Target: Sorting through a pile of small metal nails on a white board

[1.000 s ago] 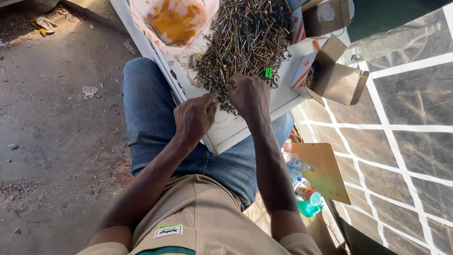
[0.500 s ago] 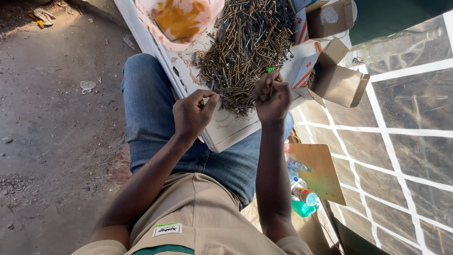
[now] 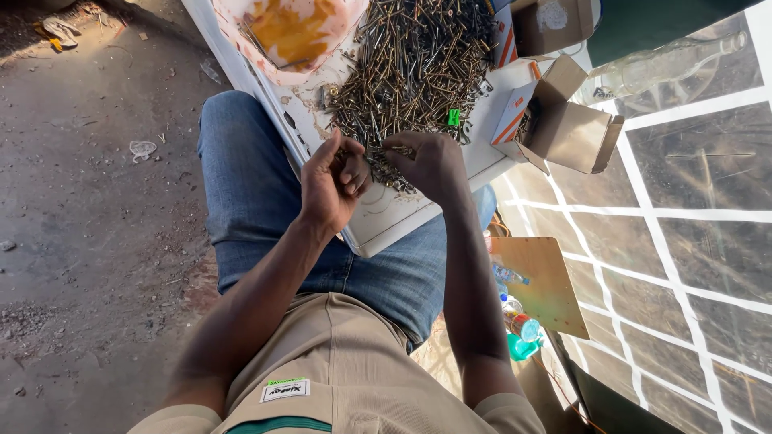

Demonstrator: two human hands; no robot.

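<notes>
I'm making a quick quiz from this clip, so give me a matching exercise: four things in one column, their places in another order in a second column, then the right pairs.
Things:
1. screw pile
2. open cardboard box
3. pink bowl
4. wooden board

Places:
A. low on the right, beside the jeans-clad leg
B. top left of the white panel
C. right edge of the panel
D. middle of the panel, just above both hands

Pairs: 1-D, 2-C, 3-B, 4-A

A board [image 3: 386, 221] lay across the seated person's lap, a heap of screws [image 3: 410, 64] piled on it. Both hands, the left hand [image 3: 330, 185] and the right hand [image 3: 426, 165], met at the heap's near edge. An open cardboard box [image 3: 575, 133] sat right of the heap, a dish [image 3: 289, 36] to its left, and bottles [image 3: 519, 321] stood on the floor beside the right leg.
</notes>
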